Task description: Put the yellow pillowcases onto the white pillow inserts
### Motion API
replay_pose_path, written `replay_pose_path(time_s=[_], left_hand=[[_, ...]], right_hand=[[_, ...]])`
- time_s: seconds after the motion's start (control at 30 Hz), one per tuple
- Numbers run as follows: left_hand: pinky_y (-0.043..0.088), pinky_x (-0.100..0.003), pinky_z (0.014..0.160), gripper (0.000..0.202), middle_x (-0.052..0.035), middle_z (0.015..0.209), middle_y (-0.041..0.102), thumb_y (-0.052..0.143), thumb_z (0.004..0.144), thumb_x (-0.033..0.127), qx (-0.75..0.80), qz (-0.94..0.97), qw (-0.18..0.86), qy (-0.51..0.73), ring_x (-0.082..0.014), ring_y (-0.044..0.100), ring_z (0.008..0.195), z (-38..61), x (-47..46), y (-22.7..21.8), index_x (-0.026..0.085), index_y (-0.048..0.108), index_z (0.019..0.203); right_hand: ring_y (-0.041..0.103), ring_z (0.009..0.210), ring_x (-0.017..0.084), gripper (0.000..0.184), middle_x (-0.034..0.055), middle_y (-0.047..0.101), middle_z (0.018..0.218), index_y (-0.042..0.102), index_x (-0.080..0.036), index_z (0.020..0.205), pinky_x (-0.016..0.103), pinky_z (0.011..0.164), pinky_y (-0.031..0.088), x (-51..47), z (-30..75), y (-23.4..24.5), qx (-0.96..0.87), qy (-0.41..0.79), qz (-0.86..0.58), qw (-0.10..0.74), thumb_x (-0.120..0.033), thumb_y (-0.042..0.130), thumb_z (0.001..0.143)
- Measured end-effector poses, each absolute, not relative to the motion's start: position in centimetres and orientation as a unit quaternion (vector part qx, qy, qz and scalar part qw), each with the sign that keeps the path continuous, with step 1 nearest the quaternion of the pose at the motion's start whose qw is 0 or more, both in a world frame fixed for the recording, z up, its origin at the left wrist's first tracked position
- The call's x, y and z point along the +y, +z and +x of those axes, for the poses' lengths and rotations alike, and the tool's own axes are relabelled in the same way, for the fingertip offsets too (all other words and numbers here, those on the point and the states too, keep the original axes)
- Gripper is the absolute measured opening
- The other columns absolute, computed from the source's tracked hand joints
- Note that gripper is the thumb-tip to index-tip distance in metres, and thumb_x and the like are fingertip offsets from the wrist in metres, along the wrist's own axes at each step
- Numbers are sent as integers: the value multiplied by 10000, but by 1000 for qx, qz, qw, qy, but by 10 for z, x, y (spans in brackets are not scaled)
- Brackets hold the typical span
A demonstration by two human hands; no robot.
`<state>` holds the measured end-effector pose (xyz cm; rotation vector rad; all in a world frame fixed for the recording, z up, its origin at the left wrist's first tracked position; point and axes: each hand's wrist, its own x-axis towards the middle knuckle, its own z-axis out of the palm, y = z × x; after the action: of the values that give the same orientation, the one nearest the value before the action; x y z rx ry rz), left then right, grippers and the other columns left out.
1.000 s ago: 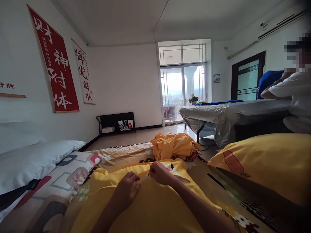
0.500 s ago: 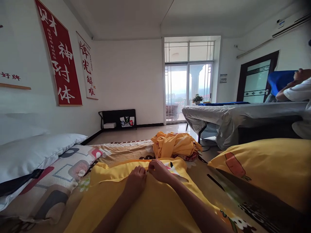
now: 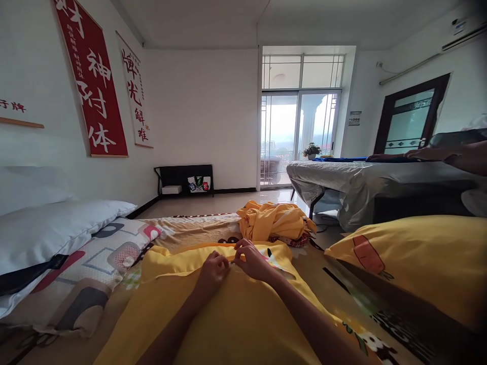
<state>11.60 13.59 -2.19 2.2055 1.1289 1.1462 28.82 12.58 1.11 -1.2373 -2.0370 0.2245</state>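
Note:
A yellow pillowcase [image 3: 236,319] with a printed figure near its far right corner lies spread before me on a patterned sheet [image 3: 190,232]. My left hand [image 3: 213,271] is closed, its fingers pinching the fabric along the edge of the opening. Right beside it, my right hand [image 3: 249,258] pinches the same edge with thumb and fingertips. A small dark bit shows between the two hands, too small to make out. Just beyond the pillowcase sits a crumpled yellow cloth [image 3: 274,220].
On the left lie a white pillow [image 3: 87,218] and a patterned pillow [image 3: 87,274]. A yellow pillow with a carrot print [image 3: 418,253] rests on a brown box [image 3: 380,299] at right. Behind it, a person's hand [image 3: 429,153] is over a plastic-covered table [image 3: 342,177] with blue cloth.
The view has tipped slightly down and left. My hands stay at the same edge, with small finger movements. The other person's blue cloth has come down from the air onto the table.

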Motion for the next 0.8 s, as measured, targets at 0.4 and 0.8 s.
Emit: replay_pose_path(time_s=[0.4,0.8], left_hand=[[364,-264,647,61,-2,741,502,521,713,199,398,769,253,432,-145,458,684,116,136,-26,188,542,657],[343,-343,732,96,-33,747,510,490,766,248,425,786,205,399,-205,459,758,120,132,-26,189,499,692]], right_hand=[[562,970,226,168,83,610,972,632,-166,639,378,874,425,124,293,9,-791,83,-499,343,-23,605,721],[549,975,204,173,67,616,992,597,-163,622,359,862,414,128,284,6,-795,82,-496,341,-36,611,739]])
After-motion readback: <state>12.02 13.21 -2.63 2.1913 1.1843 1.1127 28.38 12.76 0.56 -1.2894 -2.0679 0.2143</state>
